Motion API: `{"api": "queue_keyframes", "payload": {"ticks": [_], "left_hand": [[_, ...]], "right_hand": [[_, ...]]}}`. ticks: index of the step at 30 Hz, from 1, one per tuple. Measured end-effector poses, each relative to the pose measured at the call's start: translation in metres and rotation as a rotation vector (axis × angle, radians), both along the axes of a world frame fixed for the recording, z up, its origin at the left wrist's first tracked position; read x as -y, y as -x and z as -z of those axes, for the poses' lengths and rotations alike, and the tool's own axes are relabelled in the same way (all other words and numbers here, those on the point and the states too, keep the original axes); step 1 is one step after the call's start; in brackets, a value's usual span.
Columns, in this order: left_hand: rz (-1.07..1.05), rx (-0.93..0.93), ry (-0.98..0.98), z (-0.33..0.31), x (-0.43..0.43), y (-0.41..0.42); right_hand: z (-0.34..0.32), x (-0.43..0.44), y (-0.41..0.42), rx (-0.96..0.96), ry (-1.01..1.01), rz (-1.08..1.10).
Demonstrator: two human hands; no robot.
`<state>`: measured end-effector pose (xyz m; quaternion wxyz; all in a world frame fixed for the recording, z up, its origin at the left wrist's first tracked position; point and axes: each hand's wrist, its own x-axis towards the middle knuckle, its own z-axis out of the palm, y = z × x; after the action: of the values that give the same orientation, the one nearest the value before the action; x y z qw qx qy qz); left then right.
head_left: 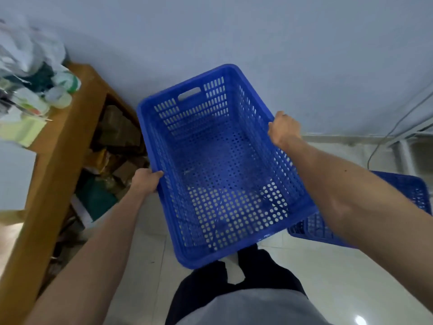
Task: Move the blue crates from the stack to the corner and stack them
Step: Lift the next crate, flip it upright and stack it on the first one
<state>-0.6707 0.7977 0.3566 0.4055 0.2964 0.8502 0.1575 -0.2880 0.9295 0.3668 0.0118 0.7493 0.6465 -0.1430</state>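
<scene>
Holding the blue crate (218, 165) aloft before the wall, your left hand (145, 181) and right hand (284, 130) clench its long rims. Another blue crate (403, 193) sits low right. Risk: tilt loosens grip; wooden worktop (70, 127) crowds left.

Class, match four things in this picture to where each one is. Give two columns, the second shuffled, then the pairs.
1. held crate
2. second crate
3. left hand
4. bottles

A. on the wooden shelf
B. on the floor under the right arm
C. lifted in both hands
D. gripping the crate's left rim

Pairs: 1-C, 2-B, 3-D, 4-A
</scene>
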Motion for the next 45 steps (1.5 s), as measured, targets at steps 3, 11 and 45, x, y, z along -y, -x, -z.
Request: {"api": "queue_keyframes", "payload": {"ticks": [3, 11, 45], "left_hand": [[-0.107, 0.139, 0.021, 0.022, 0.001, -0.005], [-0.207, 0.422, 0.093, 0.079, 0.021, 0.012], [-0.786, 0.743, -0.072, 0.188, -0.087, -0.174]], "right_hand": [[0.005, -0.031, 0.020, 0.010, 0.056, -0.014], [0.008, -0.097, 0.086, 0.077, 0.104, -0.095], [0.149, -0.345, 0.129, 0.123, 0.231, -0.481]]}}
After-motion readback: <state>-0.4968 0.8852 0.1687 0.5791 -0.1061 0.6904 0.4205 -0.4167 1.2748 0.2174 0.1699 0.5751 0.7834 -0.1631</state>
